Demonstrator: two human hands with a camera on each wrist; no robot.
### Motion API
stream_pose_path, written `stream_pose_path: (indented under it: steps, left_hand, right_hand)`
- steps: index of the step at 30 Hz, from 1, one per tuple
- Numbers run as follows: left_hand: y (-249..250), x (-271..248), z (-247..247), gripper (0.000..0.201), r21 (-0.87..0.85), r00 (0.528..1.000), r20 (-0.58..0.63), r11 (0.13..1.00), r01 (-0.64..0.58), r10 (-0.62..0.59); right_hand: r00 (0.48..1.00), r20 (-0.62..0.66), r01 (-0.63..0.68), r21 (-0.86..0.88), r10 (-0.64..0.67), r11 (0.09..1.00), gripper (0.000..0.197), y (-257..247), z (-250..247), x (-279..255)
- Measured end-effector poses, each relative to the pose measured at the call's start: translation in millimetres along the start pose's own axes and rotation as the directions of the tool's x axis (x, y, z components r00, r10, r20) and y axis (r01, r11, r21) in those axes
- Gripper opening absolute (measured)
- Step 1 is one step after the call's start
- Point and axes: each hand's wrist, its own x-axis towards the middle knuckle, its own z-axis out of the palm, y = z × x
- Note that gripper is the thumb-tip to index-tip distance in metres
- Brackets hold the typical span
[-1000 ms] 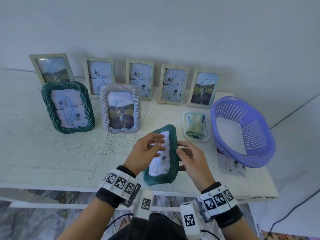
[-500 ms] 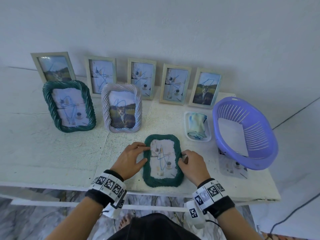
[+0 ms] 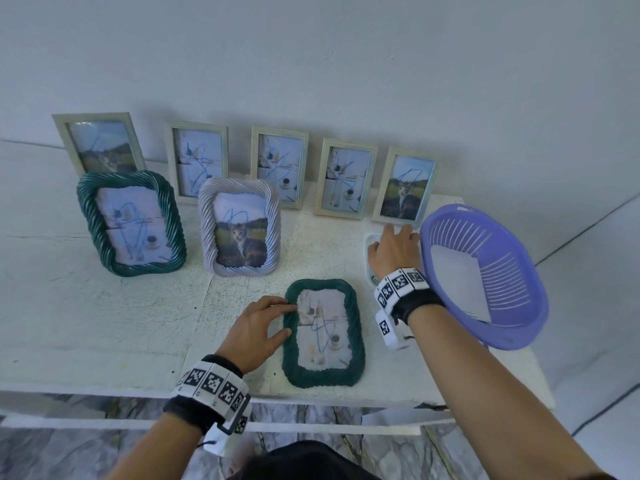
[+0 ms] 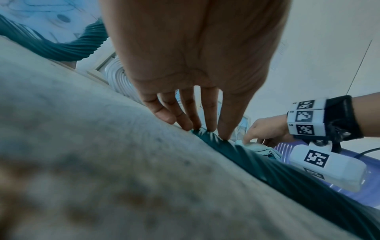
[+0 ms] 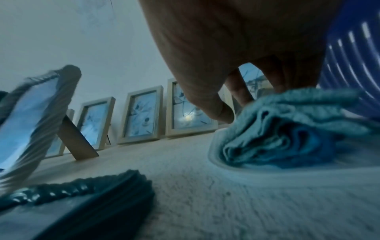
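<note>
A dark green rope-rimmed picture frame (image 3: 323, 374) lies face up near the table's front edge, also in the left wrist view (image 4: 246, 155) and right wrist view (image 5: 82, 186). My left hand (image 3: 259, 327) touches the frame's left rim with straight fingertips (image 4: 207, 125). My right hand (image 3: 394, 252) reaches over a small white tray (image 3: 367, 244) beside the basket. In that tray lies a folded blue-green cloth (image 5: 287, 126), and my thumb (image 5: 216, 110) and bent fingers come down around its top. The head view hides most of the cloth.
A purple slotted basket (image 3: 485, 275) holding a white sheet stands at the right end. A green rope frame (image 3: 131, 223) and a pale rope frame (image 3: 239, 226) stand upright mid-table. Several light wooden frames (image 3: 278, 164) lean at the wall. The table's front edge (image 3: 138, 386) is close.
The green frame went from held upright in both hands to lying flat. My right hand then left it and moved back-right onto the cloth in the tray. The left hand stays at the frame.
</note>
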Motion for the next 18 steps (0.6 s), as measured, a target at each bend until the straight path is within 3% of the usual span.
stream_pose_path:
  steps: [4,10,14,16,18]
  left_hand:
    - [1,-1,1,0.040,-0.004,1.000,-0.009,1.000,-0.004,0.004]
    - [2,1,-2,0.042,0.019,1.000,0.023,1.000,0.002,-0.002]
    - [8,4,-12,0.059,0.091,0.986,0.164,0.996,0.015,-0.030]
    - [10,8,-18,0.070,0.114,0.978,0.207,0.993,0.009,-0.032]
    - [13,15,-26,0.067,0.174,0.971,0.238,0.985,-0.015,-0.028]
  right_hand:
    - [0.980,0.129,-0.151,-0.013,0.151,0.988,0.026,1,19,11]
    - [0.978,0.178,-0.132,0.099,0.113,0.986,0.035,5,25,11]
    - [0.993,0.092,0.049,0.289,-0.078,0.956,0.040,5,4,-20]
    - [0.971,0.072,0.187,0.369,-0.228,0.910,0.041,2,-3,-47]
    - [0.932,0.095,0.284,0.406,-0.349,0.869,0.041,-1,-5,-74]
